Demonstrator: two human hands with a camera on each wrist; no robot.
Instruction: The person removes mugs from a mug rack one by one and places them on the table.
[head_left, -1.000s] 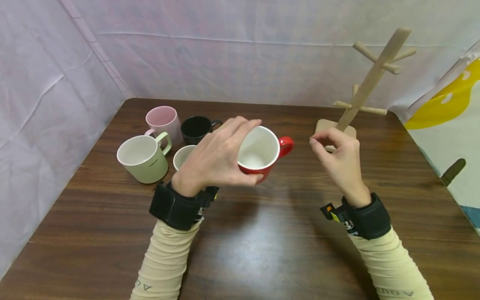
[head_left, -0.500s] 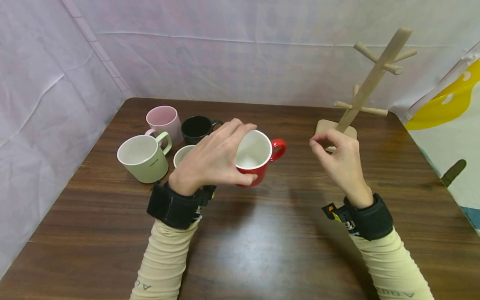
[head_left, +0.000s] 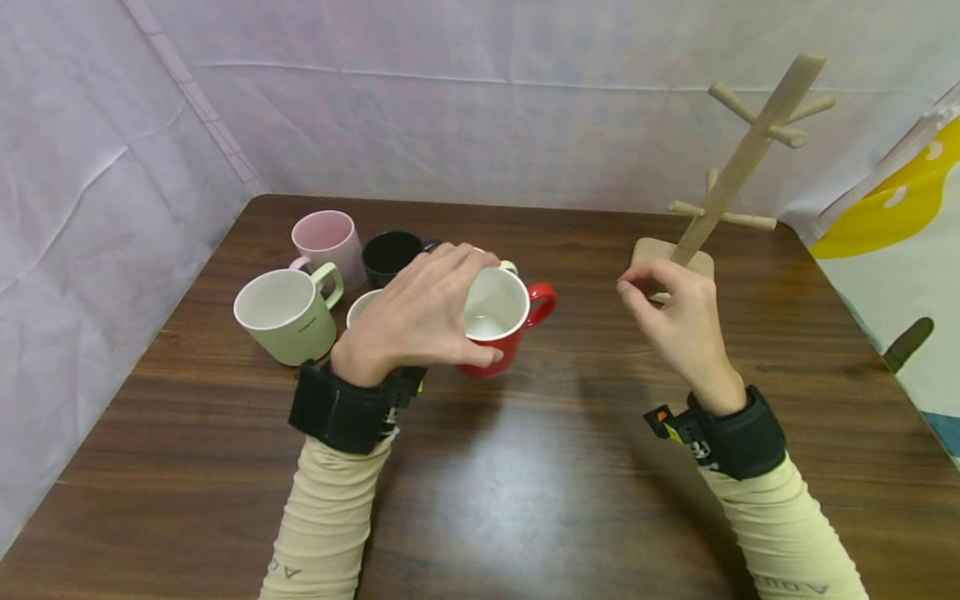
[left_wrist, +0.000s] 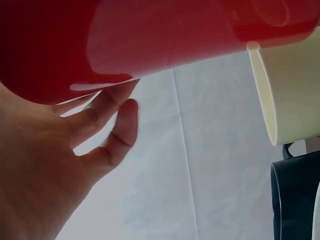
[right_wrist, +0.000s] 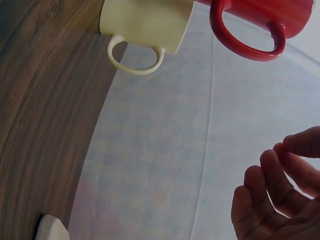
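Observation:
My left hand (head_left: 412, 312) holds a red mug (head_left: 491, 358) with a white inside, thumb on its near side and fingers on the far side. The mug is raised above the table, tilted slightly, its red handle (head_left: 543, 303) pointing right. Behind it, a cream mug (right_wrist: 145, 22) stands on the table, mostly hidden in the head view. My right hand (head_left: 678, 321) hovers by the mug tree's base, fingers bent, thumb near the index fingertip, holding nothing. Left of my left hand is a white cup (head_left: 362, 307), partly covered by it.
A pale green mug (head_left: 292, 325), a pink mug (head_left: 330, 242) and a black mug (head_left: 392, 257) stand at the left on the brown table (head_left: 510, 500). A wooden mug tree (head_left: 723, 183) with bare pegs stands at the back right. Cloth walls (head_left: 480, 125) enclose the table's back and left.
The left hand has carried the red mug leftward and somewhat lower in the head view. Part of the cream mug now shows behind it. My right hand has barely moved.

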